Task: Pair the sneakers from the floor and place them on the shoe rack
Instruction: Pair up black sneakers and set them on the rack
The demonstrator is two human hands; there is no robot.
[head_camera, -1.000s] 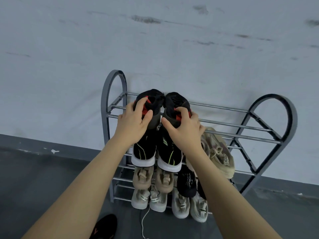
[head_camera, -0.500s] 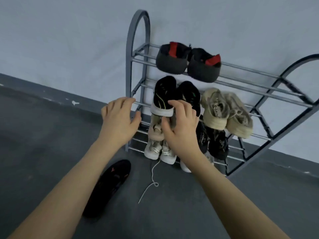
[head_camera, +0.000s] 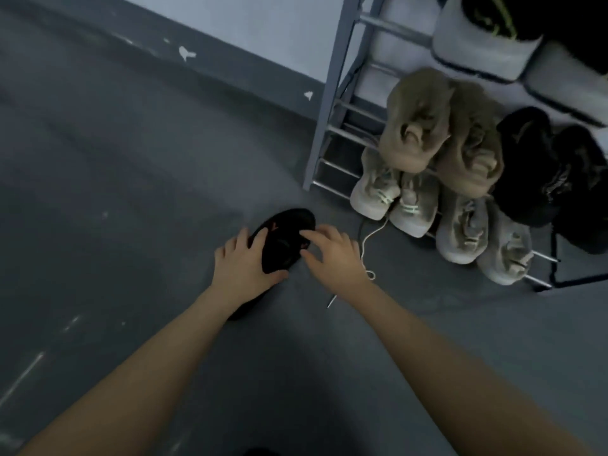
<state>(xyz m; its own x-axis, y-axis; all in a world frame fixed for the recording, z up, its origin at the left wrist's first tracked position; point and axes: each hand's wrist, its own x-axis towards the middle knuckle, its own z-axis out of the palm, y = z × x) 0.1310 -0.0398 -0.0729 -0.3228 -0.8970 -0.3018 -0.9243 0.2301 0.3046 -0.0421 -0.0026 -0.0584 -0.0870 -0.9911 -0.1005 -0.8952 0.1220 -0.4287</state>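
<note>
Shoe rack [head_camera: 324, 126], paired sneakers [head_camera: 441, 133] aboard

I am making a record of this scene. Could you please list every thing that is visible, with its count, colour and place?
black shoe: one, black with reddish marks, on the floor left of the rack, under both hands
shoe rack: one, grey metal, upper right, against the wall
beige sneakers: two, tan, middle tier of the rack
pale sneakers: four, off-white, bottom tier, toes toward the floor
black sneakers: two, black, right of the beige pair
white-soled sneakers: two, partly cut off, top right
loose lace: one, white, trailing on the floor
floor: dark grey
wall: pale grey
left hand: touches the shoe's left side
right hand: fingers on the shoe's right side
</note>
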